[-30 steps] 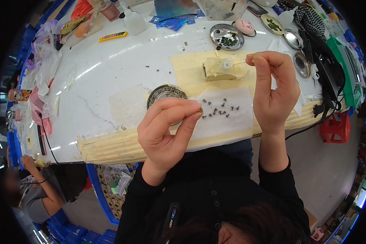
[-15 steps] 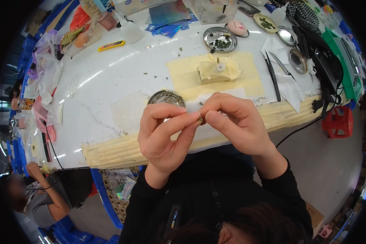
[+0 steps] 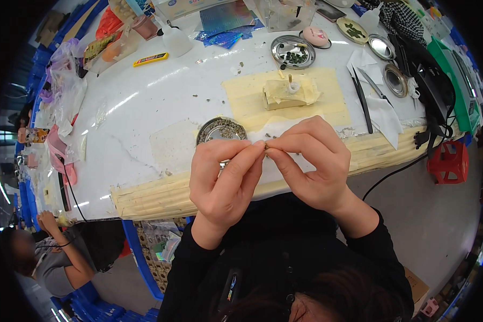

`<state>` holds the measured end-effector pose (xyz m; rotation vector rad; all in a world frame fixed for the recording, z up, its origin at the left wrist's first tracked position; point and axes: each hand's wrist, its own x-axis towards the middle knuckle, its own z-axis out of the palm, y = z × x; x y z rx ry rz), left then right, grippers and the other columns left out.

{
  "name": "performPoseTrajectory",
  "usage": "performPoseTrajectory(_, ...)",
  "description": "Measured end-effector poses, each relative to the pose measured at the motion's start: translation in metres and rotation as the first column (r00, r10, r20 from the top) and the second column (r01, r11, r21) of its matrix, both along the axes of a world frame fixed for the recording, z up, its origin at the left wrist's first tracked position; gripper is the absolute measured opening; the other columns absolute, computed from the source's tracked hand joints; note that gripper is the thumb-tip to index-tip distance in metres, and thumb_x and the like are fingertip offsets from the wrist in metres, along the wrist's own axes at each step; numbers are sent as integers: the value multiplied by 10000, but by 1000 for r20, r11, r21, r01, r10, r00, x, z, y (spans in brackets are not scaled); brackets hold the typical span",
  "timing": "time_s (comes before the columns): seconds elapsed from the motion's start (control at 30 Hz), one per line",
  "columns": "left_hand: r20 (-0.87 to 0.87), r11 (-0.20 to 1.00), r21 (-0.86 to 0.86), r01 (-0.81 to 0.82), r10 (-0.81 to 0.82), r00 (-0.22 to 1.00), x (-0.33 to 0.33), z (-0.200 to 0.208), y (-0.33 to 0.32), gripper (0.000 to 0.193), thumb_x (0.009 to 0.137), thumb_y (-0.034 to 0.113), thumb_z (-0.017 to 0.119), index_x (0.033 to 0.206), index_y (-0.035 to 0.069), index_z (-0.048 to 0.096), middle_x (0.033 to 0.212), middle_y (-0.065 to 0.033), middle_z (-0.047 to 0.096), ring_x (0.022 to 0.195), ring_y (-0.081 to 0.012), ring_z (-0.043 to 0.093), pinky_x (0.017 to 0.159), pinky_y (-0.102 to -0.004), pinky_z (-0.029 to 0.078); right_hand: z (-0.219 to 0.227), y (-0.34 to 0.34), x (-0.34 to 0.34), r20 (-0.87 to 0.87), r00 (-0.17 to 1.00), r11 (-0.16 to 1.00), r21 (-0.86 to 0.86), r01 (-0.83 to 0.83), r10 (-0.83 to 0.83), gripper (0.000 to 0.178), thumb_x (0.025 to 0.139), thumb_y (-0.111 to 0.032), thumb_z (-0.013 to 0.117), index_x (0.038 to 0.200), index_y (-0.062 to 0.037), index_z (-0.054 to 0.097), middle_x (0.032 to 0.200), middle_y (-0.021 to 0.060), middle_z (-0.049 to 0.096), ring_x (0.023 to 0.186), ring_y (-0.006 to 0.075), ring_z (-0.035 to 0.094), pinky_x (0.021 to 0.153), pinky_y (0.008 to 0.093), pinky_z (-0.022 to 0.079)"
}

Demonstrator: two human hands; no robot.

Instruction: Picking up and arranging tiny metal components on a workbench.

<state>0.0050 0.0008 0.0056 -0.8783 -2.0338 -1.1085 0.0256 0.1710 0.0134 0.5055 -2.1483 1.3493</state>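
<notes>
You have the white table (image 3: 118, 102) spread out ahead of you, both forearms over its near edge. Your left hand (image 3: 225, 174) and right hand (image 3: 316, 163) meet tip to tip above it. The taped block (image 3: 279, 97) sits beyond them, the dish (image 3: 206, 135) just past your left fingers. The tiny piece (image 3: 266, 147) is at the meeting point: right of your left fingertips, left of your right. Neither hand is clearly nearer. Left fingertips look clamped on it; right thumb and index tips close in beside it, grip uncertain. Its long axis and pointing direction: too small and covered to read.
</notes>
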Motion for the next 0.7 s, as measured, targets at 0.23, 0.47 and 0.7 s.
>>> performPoseTrajectory(0.23, 232, 948, 248, 202, -260, 937, 0, -1, -3, 255, 699, -74, 790, 932, 11, 730, 902, -85, 655, 778, -211, 616, 638, -295, 491, -5, 3, 6, 364, 667, 591, -794, -143, 650, 105, 966, -90, 621, 965, 12, 642, 860, 16, 635, 784, 73, 577, 715, 234, 481)
performPoseTrajectory(0.47, 10, 998, 42, 37, -37, 999, 2, 1, 5, 244, 709, -77, 780, 932, 4, 724, 920, -107, 694, 760, -221, 651, 635, -308, 518, -6, 2, 9, 299, 909, 904, -398, -159, 291, 110, 962, -93, 628, 980, 15, 628, 871, 16, 635, 795, 75, 582, 732, 237, 487)
performPoseTrajectory(0.7, 221, 955, 220, 200, -249, 943, 0, -2, 2, 257, 713, -79, 775, 952, -3, 720, 928, -121, 707, 769, -221, 670, 647, -292, 534, -6, 0, 10, 377, 748, 665, -738, -115, 547, 105, 962, -91, 624, 970, 13, 615, 850, 3, 618, 793, 76, 581, 742, 244, 487)
